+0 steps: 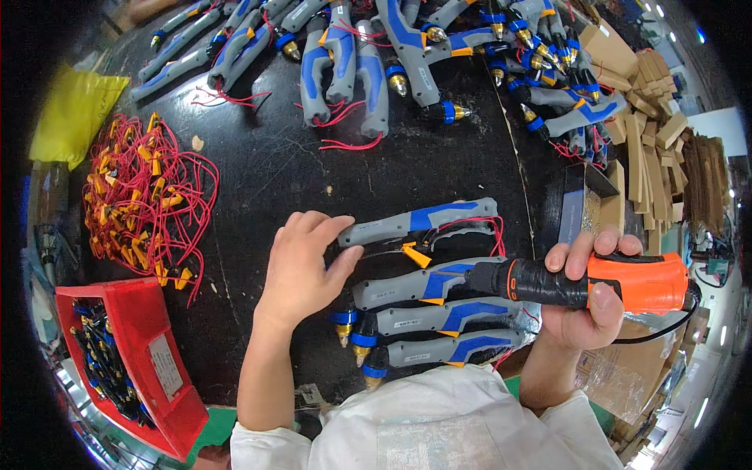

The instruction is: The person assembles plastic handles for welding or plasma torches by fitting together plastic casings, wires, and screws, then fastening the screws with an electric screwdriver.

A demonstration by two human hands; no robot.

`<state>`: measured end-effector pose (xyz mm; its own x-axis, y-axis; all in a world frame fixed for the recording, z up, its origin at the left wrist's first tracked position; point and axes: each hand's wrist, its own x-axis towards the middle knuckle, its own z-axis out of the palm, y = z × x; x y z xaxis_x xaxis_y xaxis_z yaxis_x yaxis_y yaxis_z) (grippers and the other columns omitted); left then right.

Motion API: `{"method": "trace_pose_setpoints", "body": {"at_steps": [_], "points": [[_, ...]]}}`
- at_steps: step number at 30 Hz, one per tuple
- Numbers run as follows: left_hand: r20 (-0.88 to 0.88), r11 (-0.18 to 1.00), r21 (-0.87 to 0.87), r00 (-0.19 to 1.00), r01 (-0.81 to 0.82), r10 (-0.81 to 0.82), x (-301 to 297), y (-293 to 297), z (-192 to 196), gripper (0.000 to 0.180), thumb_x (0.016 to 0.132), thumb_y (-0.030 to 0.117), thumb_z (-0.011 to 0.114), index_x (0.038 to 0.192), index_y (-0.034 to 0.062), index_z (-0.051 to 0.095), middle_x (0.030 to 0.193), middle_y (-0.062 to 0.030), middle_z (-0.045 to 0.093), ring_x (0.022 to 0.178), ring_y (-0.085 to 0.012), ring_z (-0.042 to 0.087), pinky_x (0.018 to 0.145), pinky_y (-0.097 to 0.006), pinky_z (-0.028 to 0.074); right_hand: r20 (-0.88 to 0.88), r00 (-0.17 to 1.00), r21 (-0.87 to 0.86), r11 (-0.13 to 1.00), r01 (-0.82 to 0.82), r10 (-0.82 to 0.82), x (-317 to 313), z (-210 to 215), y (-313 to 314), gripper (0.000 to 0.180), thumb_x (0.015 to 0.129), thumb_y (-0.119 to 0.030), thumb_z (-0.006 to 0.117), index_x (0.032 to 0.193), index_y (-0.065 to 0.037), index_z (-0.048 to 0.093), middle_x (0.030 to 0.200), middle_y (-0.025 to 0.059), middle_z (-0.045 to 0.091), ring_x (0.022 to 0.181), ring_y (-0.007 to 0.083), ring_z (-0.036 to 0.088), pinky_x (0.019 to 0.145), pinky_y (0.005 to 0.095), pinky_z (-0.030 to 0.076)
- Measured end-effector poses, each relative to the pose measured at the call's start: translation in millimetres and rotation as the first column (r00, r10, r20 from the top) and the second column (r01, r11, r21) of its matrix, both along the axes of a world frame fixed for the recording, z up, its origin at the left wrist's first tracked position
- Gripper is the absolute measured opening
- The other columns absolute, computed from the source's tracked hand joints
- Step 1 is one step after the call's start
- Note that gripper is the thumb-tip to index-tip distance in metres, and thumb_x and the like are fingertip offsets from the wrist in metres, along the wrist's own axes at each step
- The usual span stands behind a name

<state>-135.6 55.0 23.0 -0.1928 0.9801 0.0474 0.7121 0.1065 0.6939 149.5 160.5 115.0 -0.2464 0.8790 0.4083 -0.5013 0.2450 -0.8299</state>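
My left hand (301,262) pinches the left end of a grey-and-blue glue gun housing (423,219) between thumb and fingers. An orange trigger (416,254) with red wires sits at the lower edge of that housing, which looks partly apart. In my right hand (587,301) is an orange-and-black corded electric screwdriver (638,282), its black nose pointing left over a second glue gun (388,288). Its tip is hard to make out. Two more glue guns (423,319) (439,350) lie side by side nearer my body, with blue collars and brass nozzles on the left.
Red-wired orange triggers (141,196) lie heaped at left, above a red bin (168,352) of dark nozzle parts. Many glue guns (345,63) cover the table's far side. A small open box (583,200) stands at right, near stacked cardboard pieces (650,117). A yellow bag (74,117) lies far left.
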Motion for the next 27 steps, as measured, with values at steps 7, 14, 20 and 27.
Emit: {"method": "trace_pose_setpoints", "body": {"at_steps": [7, 14, 20, 27], "points": [[0.098, 0.998, 0.024, 0.993, -0.061, 0.059, 3.5, 6.4, -5.6, 0.035, 0.079, 0.016, 0.078, 0.112, 0.0077, 0.072, 0.107, -0.012, 0.065, 0.103, -0.0314, 0.061, 0.09, -0.044, 0.049, -0.02, 1.0, -0.028, 1.0, -0.01, 0.009, 12.2, 0.5, 0.6, 0.055, 0.081, -0.004, 0.067, 0.134, -0.01, 0.051, 0.119, 0.0114, 0.055, 0.087, 0.0228, 0.062, 0.081, 0.0461, 0.057], [-0.247, 0.937, 0.35, 0.964, -0.003, 0.095, 23.8, -17.4, 10.8, 0.046, 0.063, 0.012, 0.085, 0.106, 0.0102, 0.07, 0.111, -0.0084, 0.065, 0.105, -0.0328, 0.06, 0.09, -0.046, 0.047, -0.041, 0.998, -0.039, 0.998, -0.046, 0.045, 20.5, -0.8, -1.6, 0.058, 0.082, -0.003, 0.068, 0.136, -0.011, 0.049, 0.119, 0.0111, 0.054, 0.088, 0.0228, 0.063, 0.082, 0.0454, 0.056], [-0.299, 0.992, 0.057, 0.95, 0.111, -0.09, 52.9, -47.9, 19.1, 0.042, 0.074, 0.022, 0.082, 0.112, 0.0109, 0.067, 0.112, -0.0021, 0.068, 0.104, -0.0245, 0.061, 0.093, -0.044, 0.042, -0.012, 0.999, -0.021, 0.998, -0.053, 0.052, -9.7, -0.4, -7.5, 0.055, 0.082, -0.005, 0.071, 0.132, -0.01, 0.047, 0.116, 0.0113, 0.054, 0.087, 0.0225, 0.063, 0.082, 0.045, 0.056], [-0.258, 0.983, -0.071, 0.949, 0.171, -0.183, 44.1, -38.7, 27.6, 0.038, 0.078, 0.022, 0.08, 0.111, 0.009, 0.069, 0.112, -0.0023, 0.071, 0.101, -0.0222, 0.063, 0.088, -0.043, 0.043, 0.188, 0.973, 0.037, 0.989, -0.142, 0.133, -35.3, 1.0, -3.7, 0.056, 0.081, -0.008, 0.076, 0.128, -0.008, 0.046, 0.106, 0.0153, 0.057, 0.086, 0.0214, 0.064, 0.079, 0.0404, 0.057]]}}
